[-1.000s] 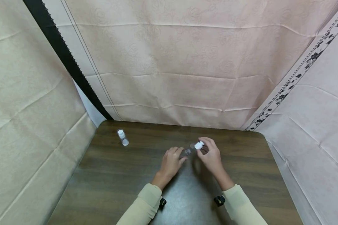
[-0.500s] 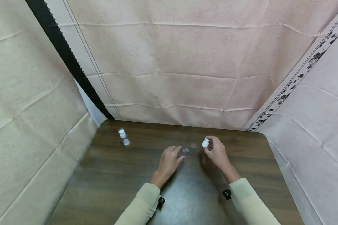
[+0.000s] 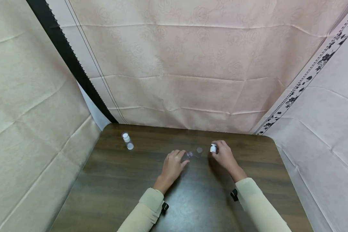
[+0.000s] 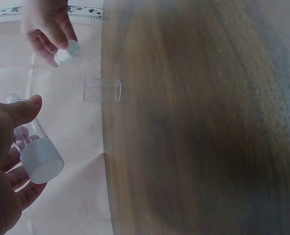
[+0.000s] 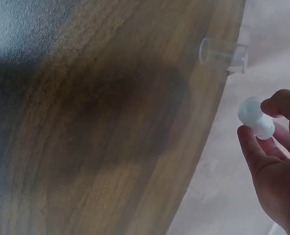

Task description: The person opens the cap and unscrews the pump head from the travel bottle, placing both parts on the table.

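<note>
My left hand (image 3: 172,166) grips a small clear bottle (image 4: 42,159) with a frosted whitish end, thumb on one side and fingers on the other. Its far end is partly hidden by the thumb in the left wrist view. To the right, my right hand (image 3: 225,158) pinches a little white waisted piece (image 5: 255,116), like a bottle top, between thumb and fingers. That piece is apart from the bottle. Between the hands, a clear open cylinder (image 4: 93,90), like an overcap, stands on the table and touches neither hand.
Toward the table's back left corner stands another small clear bottle with a white top (image 3: 126,138). The brown wooden table (image 3: 119,183) ends in a rounded back edge against pale cloth hangings (image 3: 174,64).
The right hand has drawn the white piece away from the bottle to the right, and then turned it more upright. The left hand has shifted slightly left with the bottle.
</note>
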### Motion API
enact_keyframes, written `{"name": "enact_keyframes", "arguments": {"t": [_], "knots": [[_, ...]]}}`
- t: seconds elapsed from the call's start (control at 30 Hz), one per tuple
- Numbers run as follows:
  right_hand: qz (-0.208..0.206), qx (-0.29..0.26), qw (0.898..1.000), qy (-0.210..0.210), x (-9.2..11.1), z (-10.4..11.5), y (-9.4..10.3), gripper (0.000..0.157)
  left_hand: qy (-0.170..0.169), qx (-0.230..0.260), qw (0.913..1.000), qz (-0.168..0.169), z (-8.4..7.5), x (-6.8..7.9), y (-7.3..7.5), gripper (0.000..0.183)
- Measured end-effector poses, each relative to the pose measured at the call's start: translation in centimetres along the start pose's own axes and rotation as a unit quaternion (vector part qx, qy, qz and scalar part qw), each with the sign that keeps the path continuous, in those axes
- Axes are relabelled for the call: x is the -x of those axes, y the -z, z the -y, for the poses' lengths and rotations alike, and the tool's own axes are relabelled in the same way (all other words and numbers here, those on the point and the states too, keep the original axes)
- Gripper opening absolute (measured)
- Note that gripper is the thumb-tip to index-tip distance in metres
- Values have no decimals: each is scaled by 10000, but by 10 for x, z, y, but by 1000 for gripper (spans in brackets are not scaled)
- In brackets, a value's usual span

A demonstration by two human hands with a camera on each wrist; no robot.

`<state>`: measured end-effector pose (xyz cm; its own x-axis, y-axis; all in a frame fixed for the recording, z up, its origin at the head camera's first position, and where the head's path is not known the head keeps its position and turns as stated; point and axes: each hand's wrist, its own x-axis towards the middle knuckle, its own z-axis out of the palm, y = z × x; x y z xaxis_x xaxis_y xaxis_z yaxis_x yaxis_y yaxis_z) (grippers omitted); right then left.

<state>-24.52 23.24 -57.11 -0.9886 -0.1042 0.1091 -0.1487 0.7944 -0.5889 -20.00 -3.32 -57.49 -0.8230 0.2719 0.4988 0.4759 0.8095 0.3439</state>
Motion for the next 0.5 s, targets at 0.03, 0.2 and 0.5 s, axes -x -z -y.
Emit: {"name": "enact_keyframes", "arguments": {"t": [0.03,0.2,0.5], "knots": [[62,25,10000,-21,-1,-2,-1,43,9,9,10000,-6,0,0,0,40],[307,97,9995,-80,-5,-11,-9,40,-14,26,10000,-44,0,0,-1,40],[710,277,9968,-221,-9,-21,-16,40,46,-59,9999,140,1,0,-2,42]]}}
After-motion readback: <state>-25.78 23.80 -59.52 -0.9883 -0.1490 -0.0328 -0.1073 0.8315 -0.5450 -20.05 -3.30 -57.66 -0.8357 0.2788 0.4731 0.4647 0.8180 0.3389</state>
